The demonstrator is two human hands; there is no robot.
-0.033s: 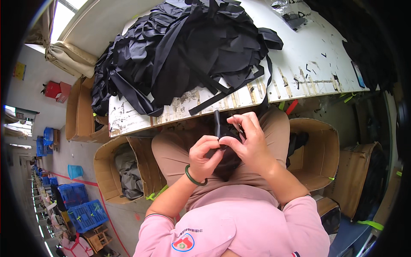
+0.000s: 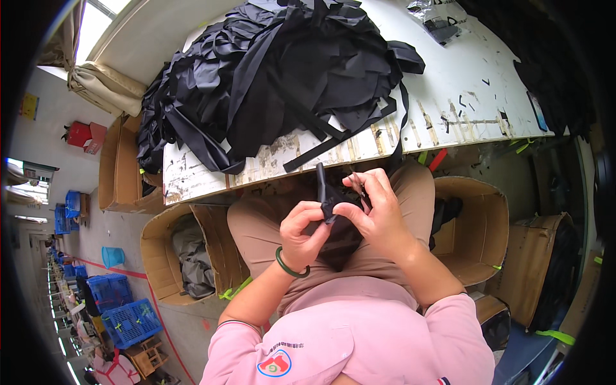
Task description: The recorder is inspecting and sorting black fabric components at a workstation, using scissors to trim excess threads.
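Observation:
Over my lap, just in front of the table edge, both hands work on a black fabric strip (image 2: 322, 183). Its narrow end sticks up toward the table. My left hand (image 2: 300, 236) pinches the strip's lower part between thumb and fingers. My right hand (image 2: 378, 208) is curled closed, its thumb tip at the fabric beside the left fingers. Within the right fingers shows a small dark metal tool (image 2: 355, 182), partly hidden, like thread snips. On the table beyond lies a large heap of black fabric pieces (image 2: 308, 77), some with long straps hanging out.
The worn white table (image 2: 449, 83) carries black scraps and a clear plastic bag (image 2: 443, 25). Cardboard boxes stand on both sides of my legs: a left box (image 2: 160, 256) with grey cloth, a right box (image 2: 475, 231) with dark cloth. Blue crates (image 2: 131, 321) stand at far left.
The strip's upright end has shifted slightly left, and more black fabric shows between my thumbs. My left hand has moved a little left; the right fingers have shifted slightly around the metal tool.

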